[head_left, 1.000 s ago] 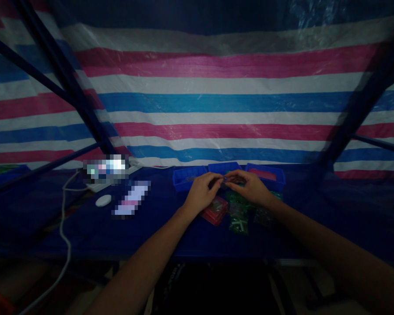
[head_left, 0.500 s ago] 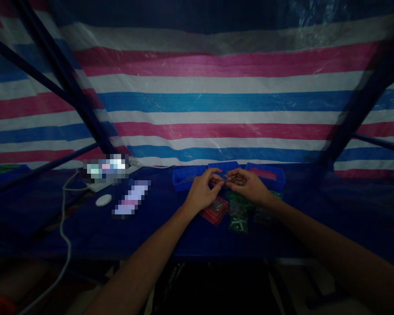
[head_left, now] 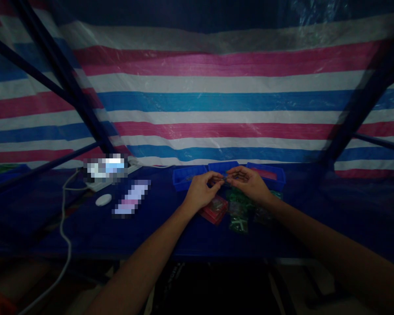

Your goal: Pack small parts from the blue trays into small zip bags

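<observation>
My left hand [head_left: 203,189] and my right hand [head_left: 248,183] meet fingertip to fingertip above the table, in front of the blue bins. Both are closed in a pinch at a tiny item between them, too small and dark to name. Below my left hand lies a stack of red packets [head_left: 215,212]. Under my right hand are green clear-plastic packets [head_left: 239,224], partly hidden by it. Behind the hands stand a left blue bin [head_left: 180,183], a middle blue bin [head_left: 221,166] and a right blue bin [head_left: 280,177] with something red inside.
On the left of the blue table [head_left: 144,238] are a blurred-out phone-like screen [head_left: 131,199], a white round object [head_left: 103,200] and another lit screen [head_left: 105,168]. A white cable [head_left: 65,236] hangs over the left side. Blue frame bars and a striped sheet [head_left: 216,103] stand behind.
The fingers of both hands have shifted slightly, and the fingertips are drawn closer together. The packets, bins and table items stay in place.
</observation>
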The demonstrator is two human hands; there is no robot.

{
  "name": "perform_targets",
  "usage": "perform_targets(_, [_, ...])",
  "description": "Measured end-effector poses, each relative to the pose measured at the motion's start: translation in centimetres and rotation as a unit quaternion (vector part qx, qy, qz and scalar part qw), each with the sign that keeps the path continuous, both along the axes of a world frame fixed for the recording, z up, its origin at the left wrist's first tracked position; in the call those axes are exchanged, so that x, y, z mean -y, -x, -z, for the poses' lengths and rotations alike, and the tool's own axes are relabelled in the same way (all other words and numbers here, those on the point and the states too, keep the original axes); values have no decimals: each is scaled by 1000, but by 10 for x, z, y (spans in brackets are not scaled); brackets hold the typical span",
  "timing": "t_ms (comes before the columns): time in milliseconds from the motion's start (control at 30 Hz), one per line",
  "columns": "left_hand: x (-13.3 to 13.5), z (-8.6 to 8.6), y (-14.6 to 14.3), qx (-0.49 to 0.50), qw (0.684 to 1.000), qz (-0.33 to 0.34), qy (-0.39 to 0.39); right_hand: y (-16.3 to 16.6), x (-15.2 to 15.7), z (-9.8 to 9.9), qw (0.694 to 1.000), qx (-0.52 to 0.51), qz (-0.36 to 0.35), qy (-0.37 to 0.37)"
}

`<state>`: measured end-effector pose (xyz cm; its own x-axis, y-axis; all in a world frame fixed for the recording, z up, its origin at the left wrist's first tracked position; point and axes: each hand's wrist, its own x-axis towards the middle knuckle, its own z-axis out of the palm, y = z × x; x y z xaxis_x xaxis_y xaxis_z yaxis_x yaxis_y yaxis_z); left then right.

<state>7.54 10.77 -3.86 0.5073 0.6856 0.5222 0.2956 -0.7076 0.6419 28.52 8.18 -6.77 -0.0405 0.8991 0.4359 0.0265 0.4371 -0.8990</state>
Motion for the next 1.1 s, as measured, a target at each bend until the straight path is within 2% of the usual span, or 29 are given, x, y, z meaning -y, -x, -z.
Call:
perform_targets(567, [-1, 0, 4, -25, 999, -19, -16, -4, -3, 2, 1000, -13, 21, 3])
perform_targets(733, [-1, 0, 5, -43, 999, 8, -30, -4, -2, 2, 1000, -17, 15, 6])
perform_targets(933, [1, -2, 2, -37, 999, -10, -35, 0, 0, -2, 1000, -14, 2, 6])
perform_targets(1100, [1, -2, 1, -19, 1000, 8, -16, 2, 2, -4, 1000, -14, -10, -1])
